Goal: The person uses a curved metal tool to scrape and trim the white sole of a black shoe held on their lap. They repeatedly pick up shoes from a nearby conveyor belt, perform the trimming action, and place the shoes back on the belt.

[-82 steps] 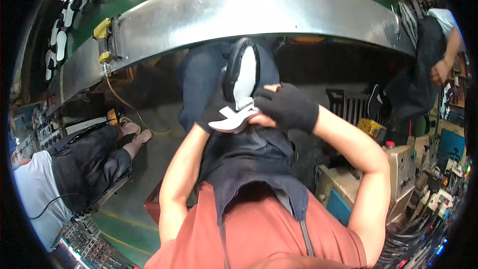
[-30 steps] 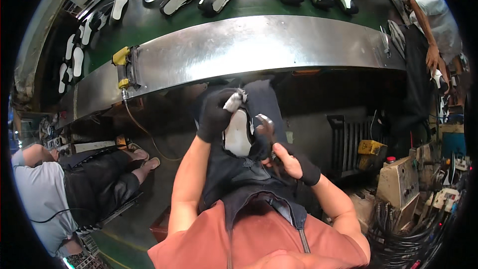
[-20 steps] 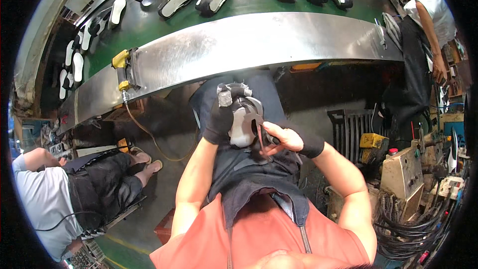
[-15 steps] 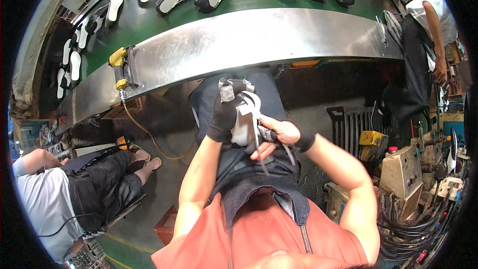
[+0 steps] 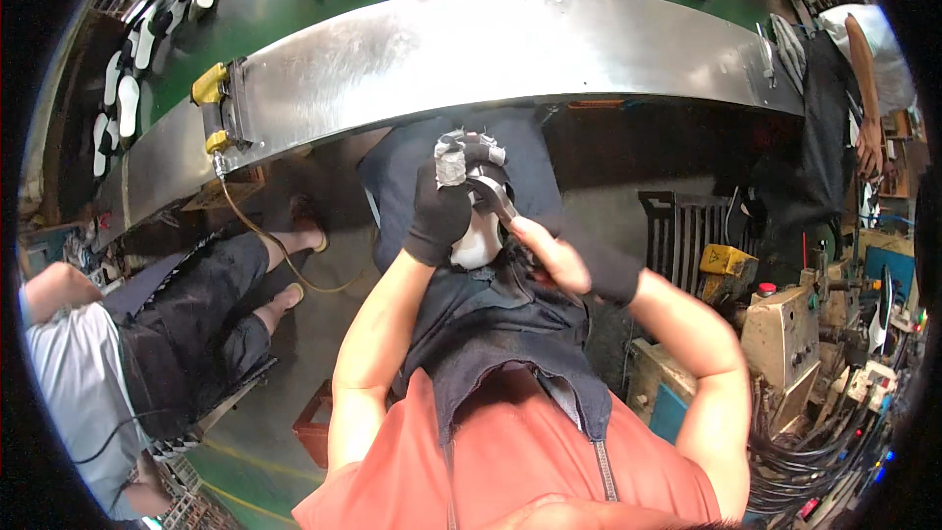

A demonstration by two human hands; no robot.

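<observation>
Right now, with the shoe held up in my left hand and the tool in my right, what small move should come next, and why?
Probably ease the tool a little further along the shoe's edge. The gloved left hand grips the shoe upright over the lap, and the right hand presses the tool's tip against its upper part, so the grip looks steady enough. What the tip touches is too small to tell.

Green conveyor belt [image 5: 294,10] w/ steel edge [image 5: 510,49], grey floor [image 5: 314,324].
</observation>
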